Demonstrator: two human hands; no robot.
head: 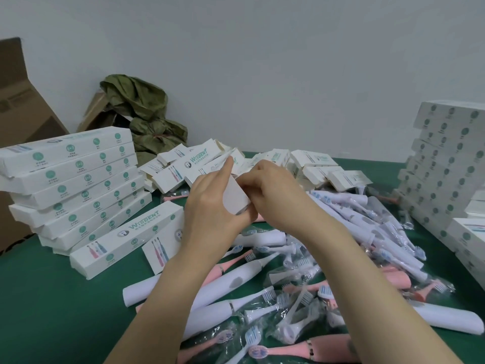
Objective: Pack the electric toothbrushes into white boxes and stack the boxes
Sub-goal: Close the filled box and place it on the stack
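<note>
Two hands meet in the middle of the head view, and both hold one white box (235,197). The left hand (210,203) wraps round the near part of the box. The right hand (273,187) has bent fingers pinching its side, just at 3 o'clock from the left hand. The box tilts, with its far end up toward 12 o'clock. I cannot tell if a brush is inside it yet.

The brushes (288,271), pink and white, lie in a big heap on the green table (52,298), from 6 o'clock round to 4 o'clock. Empty boxes (309,164) lie in a heap at 12 o'clock. A left stack (76,185) sits at 9 o'clock and a right stack (446,164) at 3 o'clock.

The step looks like opening or closing the box. To do it well, hold the box firm but do not squash it, because thin card bends. Tuck the flap in straight so it does not crease. Then lay the box flat on a stack with its edges lined up, so the stack will not lean.
</note>
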